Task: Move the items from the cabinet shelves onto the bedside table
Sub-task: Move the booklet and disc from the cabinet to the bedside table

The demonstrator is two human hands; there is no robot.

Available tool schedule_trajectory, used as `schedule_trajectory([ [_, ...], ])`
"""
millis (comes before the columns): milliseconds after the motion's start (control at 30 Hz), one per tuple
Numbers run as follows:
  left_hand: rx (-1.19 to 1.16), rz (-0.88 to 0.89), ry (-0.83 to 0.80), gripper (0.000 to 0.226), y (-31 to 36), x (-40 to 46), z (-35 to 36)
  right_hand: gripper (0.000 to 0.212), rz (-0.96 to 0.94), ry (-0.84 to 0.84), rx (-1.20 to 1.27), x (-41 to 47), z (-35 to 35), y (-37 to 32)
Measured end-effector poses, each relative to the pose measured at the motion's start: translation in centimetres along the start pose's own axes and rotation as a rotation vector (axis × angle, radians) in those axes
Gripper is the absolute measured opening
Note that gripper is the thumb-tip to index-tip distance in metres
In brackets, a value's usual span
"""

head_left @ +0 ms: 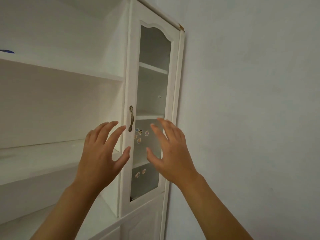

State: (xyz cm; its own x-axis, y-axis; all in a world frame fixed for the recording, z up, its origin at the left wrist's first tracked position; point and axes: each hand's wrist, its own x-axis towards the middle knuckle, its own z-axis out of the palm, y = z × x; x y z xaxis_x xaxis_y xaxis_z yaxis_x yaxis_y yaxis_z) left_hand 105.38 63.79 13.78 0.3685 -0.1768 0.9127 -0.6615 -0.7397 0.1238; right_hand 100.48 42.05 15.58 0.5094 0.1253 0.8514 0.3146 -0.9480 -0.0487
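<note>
Pale grey wall behind, white furniture across the left and middle

Far left: sliver of something blue on the top open shelf, too little visible to identify. Lower open shelf beneath it, white and bare where visible

Left of centre: left hand raised in front of the open shelves, back toward the camera, fingers spread wide and lightly bent, holding nothing. Index fingertip just beside the door edge, close to the bronze handle; contact not certain

Centre: tall white cabinet with a glass-paned door, arched at the top, handle mounted upright on the left stile. Small cartoon stickers on the glass, one cluster near handle height, two more lower down. Inner shelves visible through the pane; no items discernible on them, glass hazy

Right of centre: right hand raised before the glass pane, fingers splayed wide, grasping nothing, thumb pointing toward the left hand. Touching the glass or not: cannot tell

Bedside table out of view
</note>
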Motion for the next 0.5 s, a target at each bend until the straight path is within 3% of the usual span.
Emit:
schedule_trajectory([
  [500, -0.089, 0.067, 0.064, 0.068, -13.1, 7.5, 12.4, 0.067, -0.072, 0.026, -0.05, 11.0, 14.3, 3.3],
])
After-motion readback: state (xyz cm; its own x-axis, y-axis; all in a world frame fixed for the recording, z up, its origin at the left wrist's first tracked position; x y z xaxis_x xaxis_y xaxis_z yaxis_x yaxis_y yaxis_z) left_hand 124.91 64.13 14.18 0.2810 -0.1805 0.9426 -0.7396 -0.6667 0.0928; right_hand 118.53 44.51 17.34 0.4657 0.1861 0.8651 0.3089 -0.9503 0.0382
